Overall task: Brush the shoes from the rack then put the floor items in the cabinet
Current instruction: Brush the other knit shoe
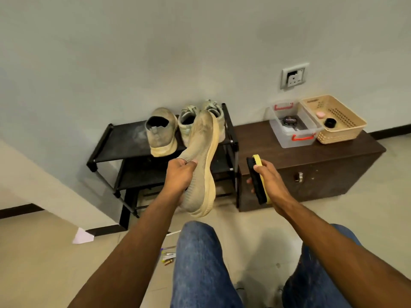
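Now left hand point(180, 174) grips shoe point(200, 165); right hand point(270, 176) holds brush point(256, 178).

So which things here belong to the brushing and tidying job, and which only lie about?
Job: held shoe, brush, shoes on rack, cabinet, floor items.
Lying about: clear box, basket, wall socket.

Floor items point(168, 258) partly behind knee; tin point(291, 121) label unreadable.
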